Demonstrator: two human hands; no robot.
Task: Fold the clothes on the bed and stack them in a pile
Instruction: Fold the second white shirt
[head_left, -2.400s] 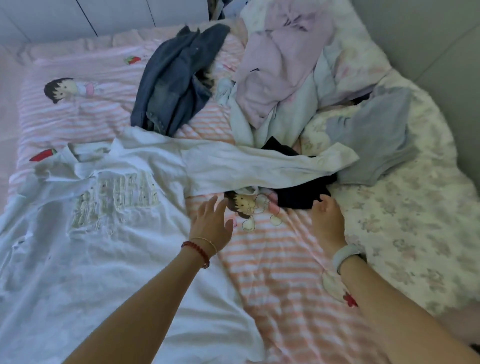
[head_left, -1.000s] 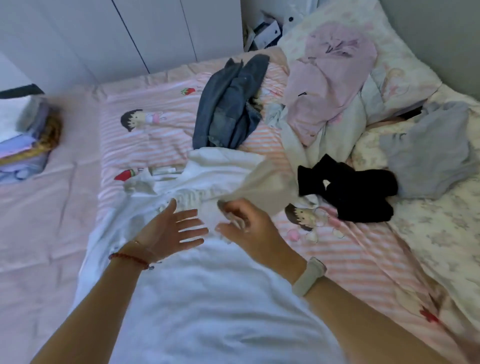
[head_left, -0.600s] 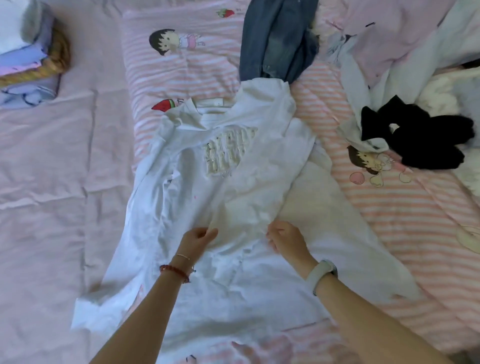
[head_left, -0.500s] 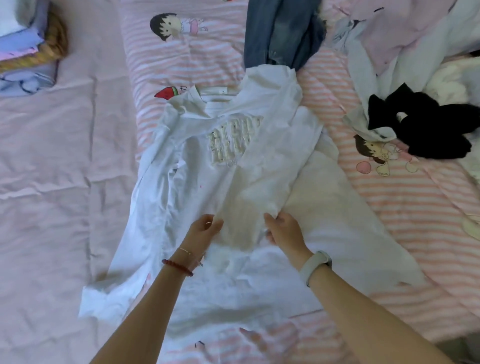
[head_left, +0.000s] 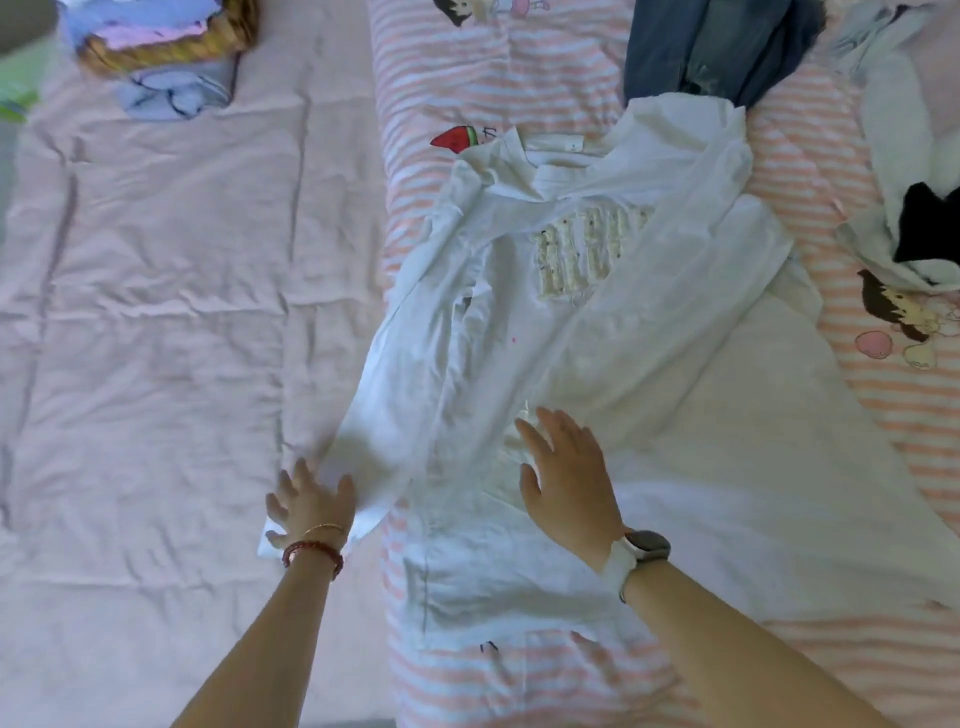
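A white long-sleeved shirt (head_left: 597, 322) with raised lettering on the chest lies face up across the pink striped quilt (head_left: 498, 73). Its right sleeve is folded in over the body. The left sleeve runs down to the lower left. My left hand (head_left: 310, 506) lies on that sleeve's cuff with fingers spread. My right hand (head_left: 569, 475) rests flat on the shirt's lower front, fingers straight. A stack of folded clothes (head_left: 156, 47) sits at the far left on the pale pink sheet (head_left: 156, 312).
Blue jeans (head_left: 717, 47) lie just beyond the shirt's collar. At the right edge are a black garment (head_left: 930, 223) and a heap of white and pale pink clothes (head_left: 904, 109).
My left hand has left the shirt's middle and gone left to the sleeve cuff. My right hand has let go of the fabric and now lies flat on it.
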